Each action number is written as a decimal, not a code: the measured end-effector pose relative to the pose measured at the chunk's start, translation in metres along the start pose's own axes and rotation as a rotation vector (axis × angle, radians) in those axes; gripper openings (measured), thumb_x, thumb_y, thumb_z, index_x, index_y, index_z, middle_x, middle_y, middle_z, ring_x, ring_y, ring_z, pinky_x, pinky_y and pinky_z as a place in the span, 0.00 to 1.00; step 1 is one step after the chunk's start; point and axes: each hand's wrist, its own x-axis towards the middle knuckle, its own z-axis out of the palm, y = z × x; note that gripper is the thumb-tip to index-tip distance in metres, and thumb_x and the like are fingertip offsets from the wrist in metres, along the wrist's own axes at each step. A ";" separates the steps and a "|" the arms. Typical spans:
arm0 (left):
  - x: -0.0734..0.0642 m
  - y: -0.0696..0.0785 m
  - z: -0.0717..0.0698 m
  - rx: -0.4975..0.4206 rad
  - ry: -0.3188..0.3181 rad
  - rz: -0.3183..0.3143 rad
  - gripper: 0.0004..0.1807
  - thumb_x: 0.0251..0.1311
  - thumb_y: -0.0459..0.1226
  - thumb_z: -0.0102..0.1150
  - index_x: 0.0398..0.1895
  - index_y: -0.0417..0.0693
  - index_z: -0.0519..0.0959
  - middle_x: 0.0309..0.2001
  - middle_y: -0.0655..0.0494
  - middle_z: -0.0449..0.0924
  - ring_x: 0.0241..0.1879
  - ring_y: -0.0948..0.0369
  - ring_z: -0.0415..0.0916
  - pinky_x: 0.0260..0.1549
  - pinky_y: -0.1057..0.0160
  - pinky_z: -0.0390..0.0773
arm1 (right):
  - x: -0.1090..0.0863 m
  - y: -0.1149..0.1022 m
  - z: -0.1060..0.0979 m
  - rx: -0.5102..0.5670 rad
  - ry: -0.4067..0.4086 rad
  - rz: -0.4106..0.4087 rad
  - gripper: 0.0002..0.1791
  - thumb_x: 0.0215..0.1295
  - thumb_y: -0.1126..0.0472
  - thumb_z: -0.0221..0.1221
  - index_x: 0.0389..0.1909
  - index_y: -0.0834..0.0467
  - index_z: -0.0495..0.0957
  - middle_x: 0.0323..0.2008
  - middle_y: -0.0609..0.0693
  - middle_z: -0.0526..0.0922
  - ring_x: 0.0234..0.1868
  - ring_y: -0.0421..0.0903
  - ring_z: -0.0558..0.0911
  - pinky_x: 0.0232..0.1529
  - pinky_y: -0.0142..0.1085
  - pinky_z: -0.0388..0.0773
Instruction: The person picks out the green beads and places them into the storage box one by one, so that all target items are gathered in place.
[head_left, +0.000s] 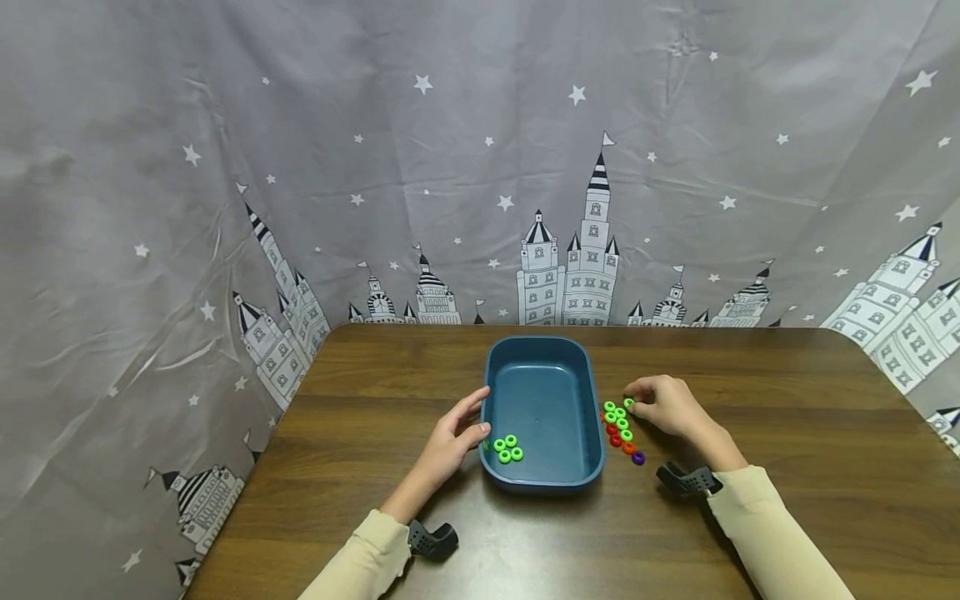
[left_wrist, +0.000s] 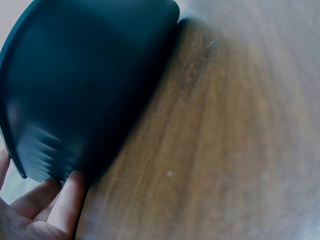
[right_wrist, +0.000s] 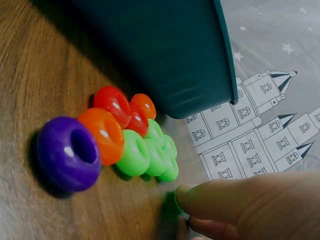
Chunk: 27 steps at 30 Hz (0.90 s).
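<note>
On the table stands a dark teal plastic bin (head_left: 537,417), with several green rings (head_left: 506,457) lying in its near left corner. My left hand (head_left: 450,437) rests against the bin's left side, fingers touching the outer wall below the rim in the left wrist view. To the bin's right, my right hand (head_left: 670,407) pinches a green ring (head_left: 628,402) between thumb and fingers. The right wrist view shows only a sliver of that ring beside the fingertip. Close by lie several loose green rings (right_wrist: 134,152), red rings (right_wrist: 111,106), orange rings (right_wrist: 102,137) and one purple ring (right_wrist: 69,154).
The wooden table (head_left: 360,392) stretches to both sides of the bin. Behind it hangs a grey curtain (head_left: 465,167) printed with castles and stars. A black strap device sits on each wrist, below cream sleeves.
</note>
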 end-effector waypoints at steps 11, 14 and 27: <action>0.000 0.000 0.000 -0.006 0.007 -0.002 0.32 0.69 0.31 0.55 0.76 0.46 0.66 0.70 0.31 0.70 0.65 0.39 0.74 0.53 0.51 0.85 | 0.000 -0.001 0.003 -0.026 -0.008 -0.033 0.11 0.54 0.67 0.68 0.39 0.64 0.88 0.29 0.53 0.87 0.33 0.46 0.82 0.36 0.41 0.78; -0.001 0.000 0.000 -0.003 0.003 -0.002 0.32 0.69 0.31 0.55 0.76 0.46 0.65 0.70 0.31 0.69 0.65 0.39 0.74 0.53 0.51 0.85 | 0.000 -0.001 0.003 -0.030 -0.015 -0.029 0.11 0.54 0.67 0.68 0.39 0.64 0.88 0.31 0.53 0.88 0.34 0.47 0.83 0.37 0.42 0.79; -0.001 0.001 0.000 0.008 -0.008 0.001 0.32 0.69 0.31 0.55 0.76 0.44 0.64 0.71 0.30 0.68 0.65 0.37 0.73 0.54 0.50 0.84 | -0.001 -0.002 0.003 -0.024 -0.016 -0.022 0.08 0.57 0.66 0.68 0.37 0.63 0.87 0.29 0.51 0.86 0.32 0.44 0.81 0.35 0.40 0.77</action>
